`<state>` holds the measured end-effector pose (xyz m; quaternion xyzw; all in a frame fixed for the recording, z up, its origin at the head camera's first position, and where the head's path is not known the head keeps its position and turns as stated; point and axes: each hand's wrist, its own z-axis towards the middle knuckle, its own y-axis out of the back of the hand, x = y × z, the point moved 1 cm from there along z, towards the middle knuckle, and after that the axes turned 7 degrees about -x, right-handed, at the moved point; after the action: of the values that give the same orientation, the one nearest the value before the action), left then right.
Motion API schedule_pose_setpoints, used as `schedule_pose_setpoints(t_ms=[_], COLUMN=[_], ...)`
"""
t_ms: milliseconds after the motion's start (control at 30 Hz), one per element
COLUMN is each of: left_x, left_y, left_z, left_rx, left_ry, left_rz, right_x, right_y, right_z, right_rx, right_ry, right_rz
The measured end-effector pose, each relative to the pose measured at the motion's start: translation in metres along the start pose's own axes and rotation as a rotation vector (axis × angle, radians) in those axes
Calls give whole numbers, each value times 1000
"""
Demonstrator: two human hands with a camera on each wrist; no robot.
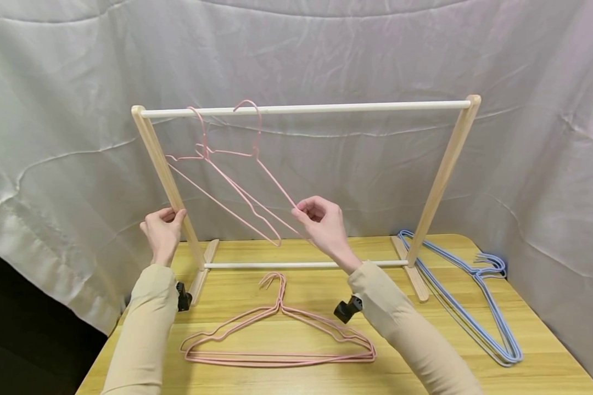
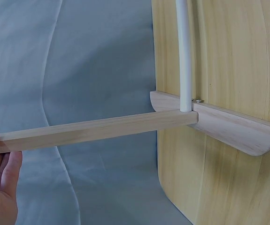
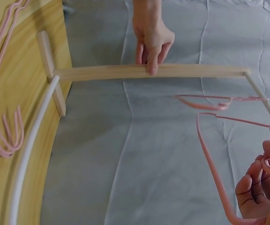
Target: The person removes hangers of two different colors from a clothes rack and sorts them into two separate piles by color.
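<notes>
My left hand grips the left wooden post of a small garment rack, thumb on one side and fingers on the other. The left wrist view shows that post running down to its foot. My right hand pinches a pink hanger by its right shoulder, near the end. The hook of this hanger is up at the white top rod, overlapping it in the head view. Left of it, another pink hanger hangs from the rod, near the left post.
Several pink hangers lie stacked on the wooden table in front of the rack. Several blue hangers lie at the right, beside the right post. A low white bar joins the posts. Grey curtain hangs behind.
</notes>
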<state>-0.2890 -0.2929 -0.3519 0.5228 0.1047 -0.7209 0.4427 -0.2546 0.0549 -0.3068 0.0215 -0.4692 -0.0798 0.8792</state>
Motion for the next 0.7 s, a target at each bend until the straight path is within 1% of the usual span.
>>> schedule_pose_setpoints(t_ms=[167,400,533,700], left_x=[1,0,0,0], left_y=[0,-1,0,0], left_z=[0,-1,0,-1], left_rx=[-1,2,4,7], left_ry=[2,-2,-3,-1], left_rz=[2,-1,1,0], right_x=[-9,-21,-30,-45], right_y=[10,23,30,41], right_z=[-6,-14,-20,-28], right_rx=[-15,-9,-6,8], right_ry=[-10,-11,-9,-32], right_rz=[-18,-31,-35,-39])
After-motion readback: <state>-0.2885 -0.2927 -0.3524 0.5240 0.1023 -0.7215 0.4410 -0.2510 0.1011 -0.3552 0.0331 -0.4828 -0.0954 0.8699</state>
